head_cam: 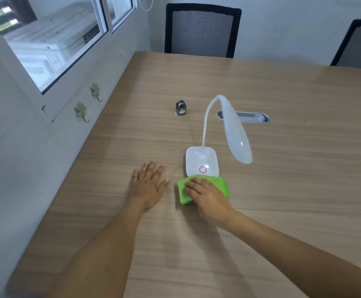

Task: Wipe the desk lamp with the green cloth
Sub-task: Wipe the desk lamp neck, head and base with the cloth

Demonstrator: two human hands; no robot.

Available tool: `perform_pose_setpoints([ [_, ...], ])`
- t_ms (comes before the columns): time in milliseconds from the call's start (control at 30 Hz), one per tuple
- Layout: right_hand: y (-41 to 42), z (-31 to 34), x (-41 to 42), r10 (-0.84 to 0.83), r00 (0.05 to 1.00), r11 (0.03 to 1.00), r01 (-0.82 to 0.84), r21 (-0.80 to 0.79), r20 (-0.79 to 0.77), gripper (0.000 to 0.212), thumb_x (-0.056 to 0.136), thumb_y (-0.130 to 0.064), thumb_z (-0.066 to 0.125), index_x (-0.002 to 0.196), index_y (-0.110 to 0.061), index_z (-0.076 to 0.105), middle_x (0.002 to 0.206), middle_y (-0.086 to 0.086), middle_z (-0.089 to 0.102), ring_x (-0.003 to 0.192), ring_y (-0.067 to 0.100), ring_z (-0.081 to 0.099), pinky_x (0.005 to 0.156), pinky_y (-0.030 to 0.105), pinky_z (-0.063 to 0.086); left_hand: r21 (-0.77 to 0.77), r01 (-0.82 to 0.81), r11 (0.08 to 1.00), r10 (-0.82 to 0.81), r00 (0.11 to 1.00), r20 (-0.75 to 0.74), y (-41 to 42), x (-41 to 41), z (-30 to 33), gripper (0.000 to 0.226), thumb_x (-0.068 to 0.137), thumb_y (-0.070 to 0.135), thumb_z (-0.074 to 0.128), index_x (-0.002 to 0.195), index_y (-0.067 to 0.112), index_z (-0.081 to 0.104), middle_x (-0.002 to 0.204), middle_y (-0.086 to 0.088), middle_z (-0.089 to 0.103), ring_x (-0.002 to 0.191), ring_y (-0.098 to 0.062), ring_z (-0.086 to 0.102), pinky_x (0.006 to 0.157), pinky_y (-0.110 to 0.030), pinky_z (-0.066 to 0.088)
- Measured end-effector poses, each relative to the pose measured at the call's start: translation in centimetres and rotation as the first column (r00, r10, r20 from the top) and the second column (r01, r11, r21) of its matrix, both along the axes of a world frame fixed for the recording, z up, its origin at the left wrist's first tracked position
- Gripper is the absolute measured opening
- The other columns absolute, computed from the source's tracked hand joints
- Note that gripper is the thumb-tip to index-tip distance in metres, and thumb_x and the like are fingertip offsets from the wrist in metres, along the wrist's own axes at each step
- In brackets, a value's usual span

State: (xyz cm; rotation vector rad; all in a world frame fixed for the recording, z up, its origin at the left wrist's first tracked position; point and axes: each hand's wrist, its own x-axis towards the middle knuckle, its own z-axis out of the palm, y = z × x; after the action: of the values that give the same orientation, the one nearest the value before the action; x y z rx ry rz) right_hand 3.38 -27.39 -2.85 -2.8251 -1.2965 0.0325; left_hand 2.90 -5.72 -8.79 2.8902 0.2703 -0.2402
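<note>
A white desk lamp (pixel 202 161) stands on the wooden table (pixel 282 190), its square base marked with a pink ring and its thin neck curving up to a long head that droops to the right. A folded green cloth (pixel 218 183) lies on the table against the base's near edge. My right hand (pixel 207 198) rests on top of the cloth, fingers spread over it and pointing left. Flat on the table to the left of the cloth lies my left hand (pixel 148 186), palm down, fingers apart, holding nothing.
A small grey metal object (pixel 180 107) stands behind the lamp to the left. A silver cable grommet (pixel 250 117) is set into the table behind the lamp head. Two office chairs (pixel 201 32) are at the far edge. The wall with green hooks (pixel 80 110) runs along the left.
</note>
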Motion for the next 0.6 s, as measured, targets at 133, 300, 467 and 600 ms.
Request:
perform_pose_setpoints([
  [133,-3.0,0.9,2.5,-0.107,0.994,0.98,0.107,0.166,-0.011,0.058,0.063,-0.012,0.03,0.105,-0.004,0.069,0.108,0.016,0.073,0.1,0.037,0.069,0.083,0.047,0.056,-0.022,-0.017,1.0,0.016,0.999,-0.031,-0.2,-0.1,0.2,0.061,0.094,0.057,0.018,0.151,0.039,0.004,0.163,0.007,-0.004,0.15,-0.014,-0.009,0.121,-0.044,-0.005],
  [300,-3.7,3.1,6.0,-0.439,0.89,0.821,0.453,0.347,-0.121,0.049,0.08,0.005,0.039,0.125,-0.002,0.057,0.13,0.022,0.058,0.12,0.039,0.052,0.096,0.033,0.04,-0.044,-0.108,0.993,0.108,0.994,0.01,-2.3,-0.8,0.1,0.059,0.096,0.05,0.016,0.152,0.034,0.005,0.164,0.002,-0.003,0.15,-0.017,-0.008,0.121,-0.044,-0.006],
  [467,-3.1,2.6,6.9,-0.36,0.896,0.87,0.423,0.252,-0.261,0.047,0.091,0.003,0.046,0.134,-0.015,0.049,0.144,0.013,0.045,0.134,0.033,0.037,0.109,0.035,0.029,-0.027,-0.124,0.992,0.124,0.992,-0.016,-2.6,-0.7,0.2,0.06,0.096,0.052,0.016,0.152,0.033,0.005,0.164,0.002,-0.004,0.15,-0.017,-0.008,0.121,-0.045,-0.007],
  [600,-4.6,2.1,6.4,-0.391,0.893,0.879,0.435,0.198,-0.225,0.049,0.089,0.004,0.048,0.135,-0.014,0.049,0.147,0.013,0.042,0.136,0.032,0.035,0.113,0.038,0.03,-0.016,-0.129,0.991,0.129,0.991,-0.038,-2.6,-0.5,0.3,0.061,0.095,0.053,0.015,0.152,0.034,0.005,0.164,0.002,-0.004,0.15,-0.018,-0.009,0.12,-0.046,-0.007],
])
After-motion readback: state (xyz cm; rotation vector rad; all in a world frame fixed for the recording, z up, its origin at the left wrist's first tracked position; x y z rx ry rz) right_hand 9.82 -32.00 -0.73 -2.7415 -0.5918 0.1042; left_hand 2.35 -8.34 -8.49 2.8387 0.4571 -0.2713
